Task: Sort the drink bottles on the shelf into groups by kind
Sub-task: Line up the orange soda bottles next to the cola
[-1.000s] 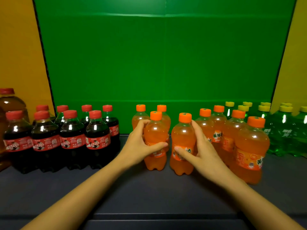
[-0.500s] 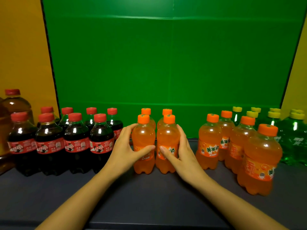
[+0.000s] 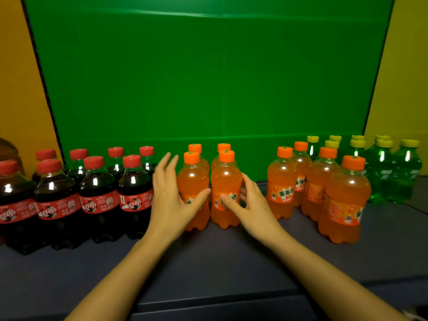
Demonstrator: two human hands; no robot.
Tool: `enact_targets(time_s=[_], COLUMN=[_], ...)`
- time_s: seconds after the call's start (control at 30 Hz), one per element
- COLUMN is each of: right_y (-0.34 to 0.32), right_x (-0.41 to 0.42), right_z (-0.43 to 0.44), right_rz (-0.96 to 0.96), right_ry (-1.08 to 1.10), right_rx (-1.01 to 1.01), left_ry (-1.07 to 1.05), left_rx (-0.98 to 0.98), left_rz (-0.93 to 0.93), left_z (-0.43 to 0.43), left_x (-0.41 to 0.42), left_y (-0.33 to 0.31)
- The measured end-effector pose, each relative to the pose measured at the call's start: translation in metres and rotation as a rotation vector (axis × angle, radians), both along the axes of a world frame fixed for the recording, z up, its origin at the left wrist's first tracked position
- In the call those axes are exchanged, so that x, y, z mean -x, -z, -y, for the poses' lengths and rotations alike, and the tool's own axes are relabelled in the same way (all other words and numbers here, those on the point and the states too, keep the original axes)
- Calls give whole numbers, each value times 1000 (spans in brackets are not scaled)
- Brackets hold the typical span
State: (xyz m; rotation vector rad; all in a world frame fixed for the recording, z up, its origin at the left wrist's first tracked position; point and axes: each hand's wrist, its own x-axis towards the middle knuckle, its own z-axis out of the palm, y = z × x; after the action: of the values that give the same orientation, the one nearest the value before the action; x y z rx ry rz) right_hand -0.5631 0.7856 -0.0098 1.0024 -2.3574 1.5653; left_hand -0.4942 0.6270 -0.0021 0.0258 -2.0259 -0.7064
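The shelf [image 3: 220,262] carries upright bottles in front of a green backdrop [image 3: 208,77].

Far left: a large brown bottle [image 3: 9,154], cut off by the frame edge.

Next: the red-capped cola bottles [image 3: 97,195], packed closely in two rows.

Just beside them, the left hand [image 3: 171,200] is released. Its fingers [image 3: 165,167] are straight and spread, and the thumb rests on the label of the front-left orange soda bottle [image 3: 192,179].

Centre: that bottle and the front-right orange soda bottle [image 3: 225,179] form the front row of a two-by-two block, with the rear pair [image 3: 195,148] just behind.

The right hand [image 3: 254,207] is relaxed. Its thumb tip lies on the front-right label, and its fingers are loosely bent at the bottle's side.

Further right, apart from the block: a second group of orange soda bottles [image 3: 319,181].

Far right: the yellow-capped green soda bottles [image 3: 393,172].
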Motion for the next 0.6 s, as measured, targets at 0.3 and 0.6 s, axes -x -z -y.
enact_targets(time_s=[0.3, 0.6], right_y=[-85, -162], right_x=[-1, 63], right_z=[-68, -131], right_rz=[-369, -330], right_ry=[73, 226], right_rx=[-109, -528], left_ry=[260, 30], left_rx=[226, 476], left_rz=[-252, 347], left_z=[-67, -124], left_x=[-4, 71], left_y=[-51, -83])
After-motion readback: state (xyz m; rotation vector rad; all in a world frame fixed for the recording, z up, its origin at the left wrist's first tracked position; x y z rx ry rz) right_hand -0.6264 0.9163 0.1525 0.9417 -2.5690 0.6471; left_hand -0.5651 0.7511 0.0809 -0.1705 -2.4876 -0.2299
